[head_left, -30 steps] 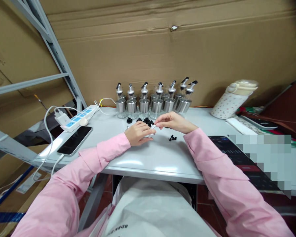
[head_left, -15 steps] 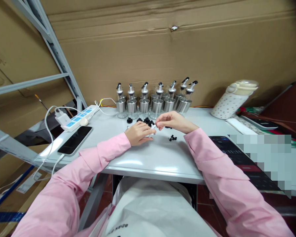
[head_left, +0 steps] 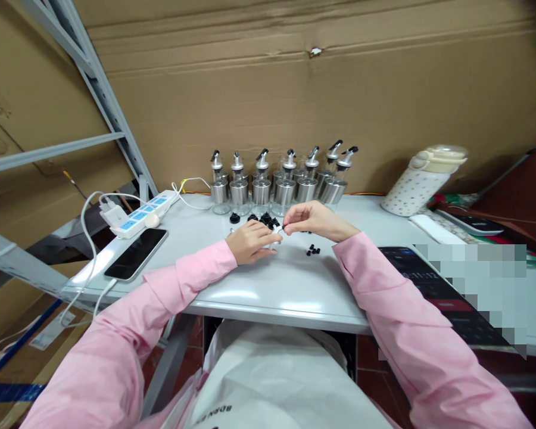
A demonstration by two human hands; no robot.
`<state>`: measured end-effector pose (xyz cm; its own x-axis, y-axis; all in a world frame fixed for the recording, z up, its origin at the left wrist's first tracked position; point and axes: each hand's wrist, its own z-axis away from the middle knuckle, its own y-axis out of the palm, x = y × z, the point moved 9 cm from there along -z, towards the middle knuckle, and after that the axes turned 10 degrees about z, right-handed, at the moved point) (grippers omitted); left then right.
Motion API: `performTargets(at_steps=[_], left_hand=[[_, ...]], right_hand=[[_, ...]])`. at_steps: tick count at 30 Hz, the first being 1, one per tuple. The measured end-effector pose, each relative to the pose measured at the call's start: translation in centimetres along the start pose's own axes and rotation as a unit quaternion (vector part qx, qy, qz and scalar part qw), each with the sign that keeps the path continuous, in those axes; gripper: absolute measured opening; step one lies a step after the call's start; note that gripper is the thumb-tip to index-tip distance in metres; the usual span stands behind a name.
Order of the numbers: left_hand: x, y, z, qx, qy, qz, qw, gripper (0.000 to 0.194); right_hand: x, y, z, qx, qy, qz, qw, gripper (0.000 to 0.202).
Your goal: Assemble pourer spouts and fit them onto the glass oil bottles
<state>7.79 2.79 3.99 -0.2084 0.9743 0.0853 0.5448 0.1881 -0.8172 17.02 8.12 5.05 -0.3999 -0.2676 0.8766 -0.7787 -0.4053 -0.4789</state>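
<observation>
My left hand (head_left: 251, 241) is closed around a small silvery-white pourer spout (head_left: 277, 230), whose end shows past the thumb and forefinger. My right hand (head_left: 318, 220) pinches a tiny black piece (head_left: 283, 227) against the end of that spout; whether it sits in the spout or only touches it, I cannot tell. Just behind the hands lie several black stoppers (head_left: 234, 218), partly hidden by my fingers. A few tiny black caps (head_left: 312, 250) are scattered on the table below my right hand.
Steel-and-glass oil bottles (head_left: 261, 192) with pourers stand in rows along the cardboard wall. On the left are a power strip (head_left: 138, 215), its cables and a phone (head_left: 136, 255). A speckled flask (head_left: 417, 182) and a tablet-like screen (head_left: 433, 286) are on the right.
My right fingertips have shifted slightly and the tiny black piece shows more clearly at the spout's end. My left hand has hardly moved.
</observation>
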Motion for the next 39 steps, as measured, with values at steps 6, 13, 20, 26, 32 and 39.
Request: performTargets(at_steps=[6, 13, 20, 26, 32, 39], left_hand=[[-0.1, 0.1, 0.0, 0.007, 0.003, -0.002, 1.000, 0.035], [-0.1, 0.5, 0.0, 0.030, -0.006, -0.005, 1.000, 0.036], [0.0, -0.1, -0.1, 0.012, -0.009, -0.008, 1.000, 0.039], [-0.1, 0.2, 0.0, 0.013, -0.003, -0.014, 1.000, 0.039], [-0.2, 0.4, 0.0, 0.015, 0.006, -0.008, 1.000, 0.037], [-0.4, 0.7, 0.2, 0.028, 0.020, -0.018, 0.999, 0.036]], right_hand=[[-0.3, 0.0, -0.2, 0.001, -0.003, 0.011, 1.000, 0.029], [-0.4, -0.1, -0.3, 0.003, -0.015, 0.020, 1.000, 0.025], [-0.1, 0.0, -0.1, 0.016, -0.029, -0.032, 0.999, 0.026], [-0.5, 1.0, 0.0, 0.062, -0.035, -0.065, 0.995, 0.043], [-0.2, 1.6, 0.2, 0.104, -0.059, -0.038, 0.992, 0.025], [-0.9, 2.4, 0.2, 0.147, -0.050, -0.081, 0.985, 0.025]])
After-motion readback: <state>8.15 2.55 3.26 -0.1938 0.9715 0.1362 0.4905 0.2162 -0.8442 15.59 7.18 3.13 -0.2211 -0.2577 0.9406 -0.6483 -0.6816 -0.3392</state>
